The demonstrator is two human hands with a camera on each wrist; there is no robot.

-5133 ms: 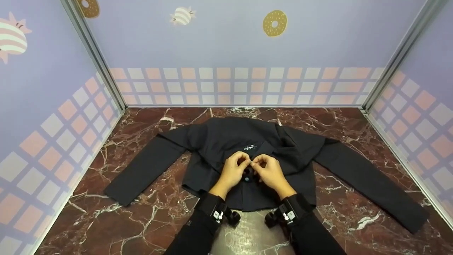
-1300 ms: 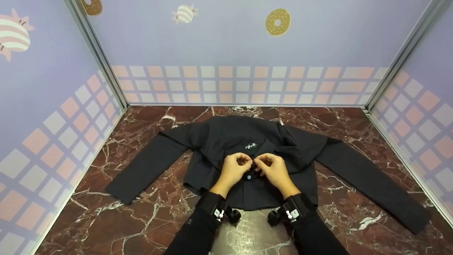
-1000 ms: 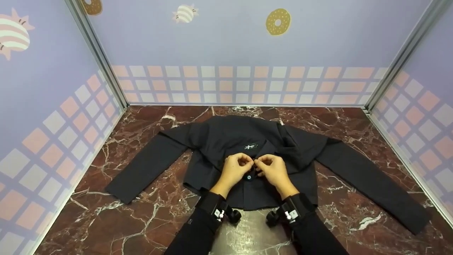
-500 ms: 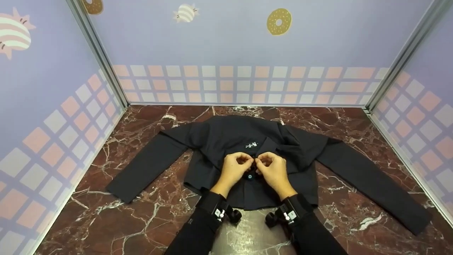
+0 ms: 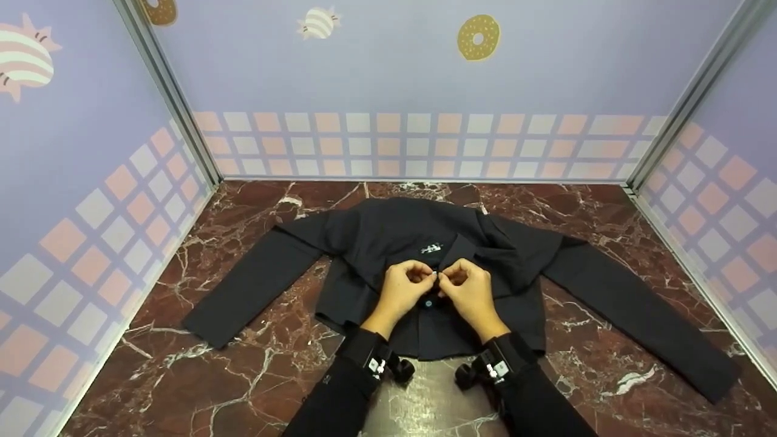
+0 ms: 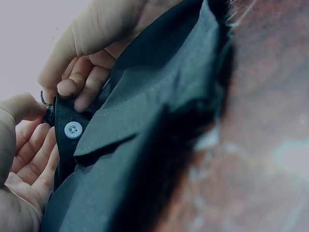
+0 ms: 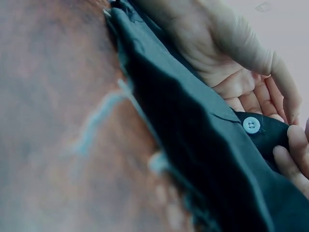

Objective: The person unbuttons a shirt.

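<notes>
A black long-sleeved shirt (image 5: 419, 218) lies front up, sleeves spread to both sides. Over its buttoned front, my left hand (image 5: 400, 291) pinches the dark cloth between thumb and forefinger. Facing it, my right hand (image 5: 470, 294) pinches the same strip, the two sets of fingertips nearly meeting. A small pale spot shows between them. Just below sits a light button (image 5: 428, 303), seen close with its stitched holes in the left wrist view as a white button (image 6: 73, 129). White stitched lettering (image 5: 431, 248) and the collar flap (image 5: 460, 247) lie beyond my fingers.
The shirt rests on a dark red marble-patterned table (image 5: 255, 376) with white veins. One sleeve (image 5: 243, 297) stretches left, the other sleeve (image 5: 637, 321) right. Lilac panels with pink and white squares (image 5: 419, 145) enclose the back and both sides.
Both hands stay at the same place on the shirt front, fingertips shifting slightly as they work the cloth. A pale spot now shows between the fingertips. The collar flap has moved a little.
</notes>
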